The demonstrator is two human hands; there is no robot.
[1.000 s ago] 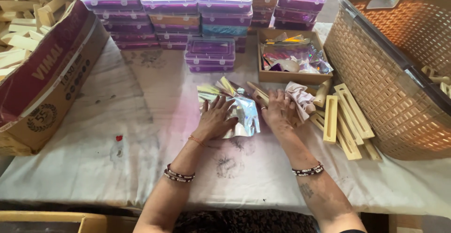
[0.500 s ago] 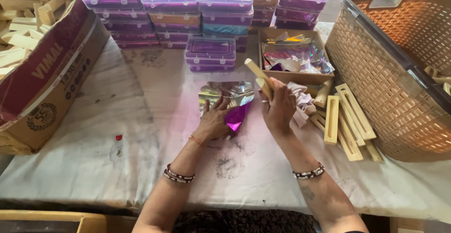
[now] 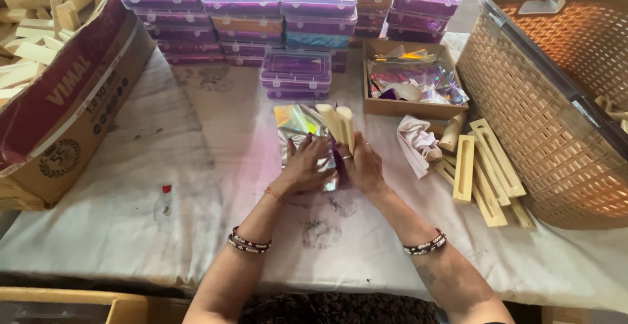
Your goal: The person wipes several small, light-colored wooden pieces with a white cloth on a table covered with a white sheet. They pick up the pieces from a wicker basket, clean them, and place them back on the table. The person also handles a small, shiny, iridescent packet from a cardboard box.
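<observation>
In the middle of the cloth-covered table lies a shiny iridescent foil sheet. My left hand presses down on its near part. My right hand grips two pale wooden pieces that stand tilted over the foil, right beside the left hand. A purple patch of foil shows between the two hands.
Stacks of purple-lidded plastic boxes line the back. A small wooden tray of foil scraps sits right of centre. A white rag and several wooden pieces lie beside a large woven basket. A cardboard box of wooden blocks stands left.
My right hand lifted the wooden pieces from beside the rag and carried them left onto the foil. The left hand stayed on the foil, which was refolded under it.
</observation>
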